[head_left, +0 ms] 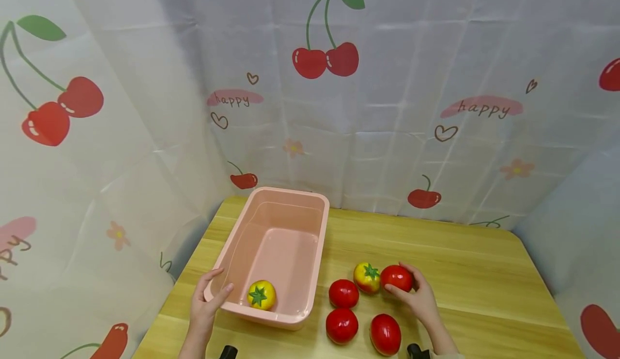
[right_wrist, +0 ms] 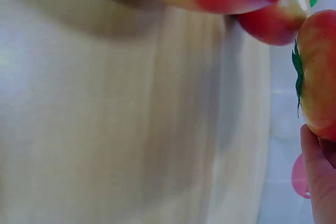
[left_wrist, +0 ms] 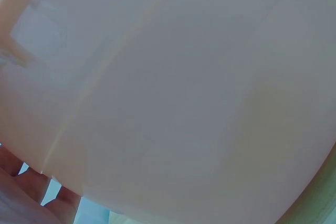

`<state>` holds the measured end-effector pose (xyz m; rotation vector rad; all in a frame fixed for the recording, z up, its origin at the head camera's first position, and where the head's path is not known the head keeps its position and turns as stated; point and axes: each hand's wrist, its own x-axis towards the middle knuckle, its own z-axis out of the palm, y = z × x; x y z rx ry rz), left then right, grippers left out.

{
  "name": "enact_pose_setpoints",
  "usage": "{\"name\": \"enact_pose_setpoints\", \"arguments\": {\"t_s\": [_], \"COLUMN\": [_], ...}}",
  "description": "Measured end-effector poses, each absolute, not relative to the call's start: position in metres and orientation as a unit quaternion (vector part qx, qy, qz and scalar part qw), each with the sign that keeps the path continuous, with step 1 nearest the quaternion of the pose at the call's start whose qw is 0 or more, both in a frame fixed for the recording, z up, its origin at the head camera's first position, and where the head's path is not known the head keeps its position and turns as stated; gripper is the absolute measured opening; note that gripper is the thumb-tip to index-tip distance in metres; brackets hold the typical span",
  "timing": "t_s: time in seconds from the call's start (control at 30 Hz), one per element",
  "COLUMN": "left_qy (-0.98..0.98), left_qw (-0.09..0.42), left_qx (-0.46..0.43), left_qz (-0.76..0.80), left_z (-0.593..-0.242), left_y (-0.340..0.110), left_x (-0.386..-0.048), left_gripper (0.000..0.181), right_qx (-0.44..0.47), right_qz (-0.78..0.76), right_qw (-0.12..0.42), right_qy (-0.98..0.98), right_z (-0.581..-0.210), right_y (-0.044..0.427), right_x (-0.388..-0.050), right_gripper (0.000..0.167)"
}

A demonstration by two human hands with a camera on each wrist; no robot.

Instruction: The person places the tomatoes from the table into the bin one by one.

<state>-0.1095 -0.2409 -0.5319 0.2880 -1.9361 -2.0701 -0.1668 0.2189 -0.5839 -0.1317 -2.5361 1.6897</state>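
Observation:
At the near left corner of the pink bin (head_left: 317,262), the left hand (head_left: 205,302) grips the rim, thumb inside; in the left wrist view its fingers (left_wrist: 34,184) lie along the bin's wall (left_wrist: 173,98). A yellow tomato (head_left: 261,295) with a green calyx rests inside the bin's near end. To the right, the right hand (head_left: 420,296) holds a red tomato (head_left: 396,277) between thumb and fingers, beside a yellow-red tomato (head_left: 366,277). The right wrist view shows the held tomato (right_wrist: 320,74) at its right edge, green calyx facing left.
Red tomatoes stand on the wooden table (head_left: 465,273): one (head_left: 344,294) right of the bin, another (head_left: 342,326) nearer the front, and a third (head_left: 385,335) to its right. Behind the table hangs a cherry-print curtain (head_left: 387,106). Black objects (head_left: 229,352) show at the front edge.

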Motion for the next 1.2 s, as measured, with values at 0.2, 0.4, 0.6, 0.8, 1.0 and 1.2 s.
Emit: {"name": "enact_pose_setpoints", "arguments": {"t_s": [0.2,0.4,0.6,0.8,1.0,1.2], "left_qy": [-0.67,-0.675,-0.674,-0.674,-0.677,-0.676], "left_qw": [0.14,0.135,0.135,0.126,0.122,0.126], "left_qx": [0.106,0.109,0.111,0.119,0.124,0.123], "left_qz": [-0.721,-0.717,-0.718,-0.719,-0.715,-0.716], "left_z": [-0.531,-0.529,-0.529,-0.528,-0.528,-0.529], "left_y": [-0.241,-0.241,-0.24,-0.24,-0.24,-0.241], "left_x": [-0.11,-0.111,-0.11,-0.108,-0.109,-0.11], "left_gripper": [0.046,0.047,0.047,0.049,0.049,0.049], "right_qx": [-0.034,-0.036,-0.019,-0.009,0.008,0.024], "right_qz": [0.552,0.548,0.552,0.559,0.559,0.556], "right_qw": [0.053,0.05,0.055,0.047,0.061,0.074], "right_qy": [-0.832,-0.834,-0.832,-0.828,-0.827,-0.828], "right_z": [-0.574,-0.566,-0.555,-0.544,-0.534,-0.526], "right_y": [0.215,0.213,0.208,0.202,0.196,0.191], "right_x": [-0.166,-0.168,-0.167,-0.166,-0.167,-0.168], "right_gripper": [0.069,0.07,0.07,0.071,0.07,0.069]}}
